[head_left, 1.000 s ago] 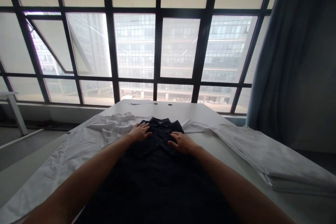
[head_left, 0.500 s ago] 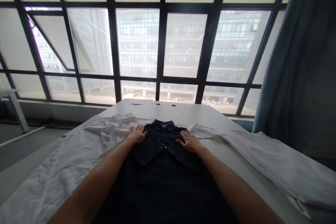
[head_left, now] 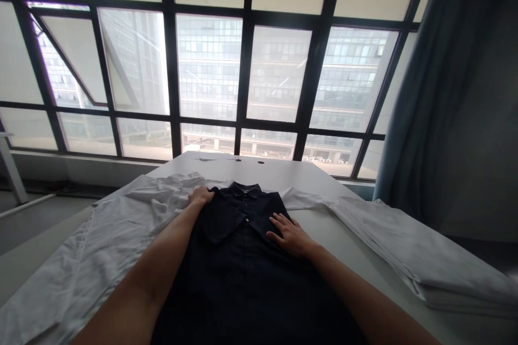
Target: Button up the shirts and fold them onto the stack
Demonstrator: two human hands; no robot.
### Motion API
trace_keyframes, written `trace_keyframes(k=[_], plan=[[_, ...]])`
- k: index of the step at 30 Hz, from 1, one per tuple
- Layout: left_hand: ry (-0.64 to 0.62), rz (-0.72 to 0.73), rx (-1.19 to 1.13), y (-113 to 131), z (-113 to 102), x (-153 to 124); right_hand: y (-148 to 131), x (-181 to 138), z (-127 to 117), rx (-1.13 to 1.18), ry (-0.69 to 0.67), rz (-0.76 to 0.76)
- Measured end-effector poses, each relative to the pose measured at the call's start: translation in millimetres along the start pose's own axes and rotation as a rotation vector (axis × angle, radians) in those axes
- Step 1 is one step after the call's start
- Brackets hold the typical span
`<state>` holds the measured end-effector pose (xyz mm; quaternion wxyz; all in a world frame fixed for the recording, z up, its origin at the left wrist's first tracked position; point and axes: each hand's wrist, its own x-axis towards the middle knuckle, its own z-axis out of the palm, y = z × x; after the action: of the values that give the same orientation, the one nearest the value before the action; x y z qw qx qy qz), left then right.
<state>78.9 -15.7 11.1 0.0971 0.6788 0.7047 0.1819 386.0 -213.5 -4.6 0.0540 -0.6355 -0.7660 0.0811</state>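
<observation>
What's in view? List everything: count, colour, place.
Shirt: 1, dark navy, centre.
Table: 1, white, under shirt.
Crumpled cloth: 1 spread, white, left.
Folded cloth: 1 pile, white, right.
Round spots: 2, dark, table's far end.
Window: 1, black-framed, behind table.
Buildings: at least 1, pale, outside.
Curtain: 1, blue-grey, far right.
Furniture leg: 1, white, left edge.
Left hand: 1, curled at shirt's shoulder.
Right hand: 1, spread on shirt.
</observation>
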Motion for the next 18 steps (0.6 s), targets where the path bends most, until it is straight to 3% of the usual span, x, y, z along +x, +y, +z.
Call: trace_keyframes(k=[5, 9, 13, 16, 18], plan=[[0.045, -0.007, -0.08, -2.2, -1.5, 7.2, 1.5, 1.1, 3.3, 0.034, 0.04, 0.005], [0.061, 0.011, -0.047, -2.5, 3.3, -3.2, 3.8, 2.7, 6.2, 0.045, 0.045, 0.011], [0.163, 0.278, 0.12, 9.8, 0.3, -42.4, 3.2, 2.4, 5.8, 0.046, 0.051, 0.021], [0.035, 0.537, 0.143, 20.9, -4.8, -88.9, -4.2, -2.3, -0.5, 0.009, 0.158, 0.003], [-0.051, 0.608, 0.134, 25.7, -7.2, -118.3, -13.2, -7.2, -6.8, -0.01, 0.259, -0.052]])
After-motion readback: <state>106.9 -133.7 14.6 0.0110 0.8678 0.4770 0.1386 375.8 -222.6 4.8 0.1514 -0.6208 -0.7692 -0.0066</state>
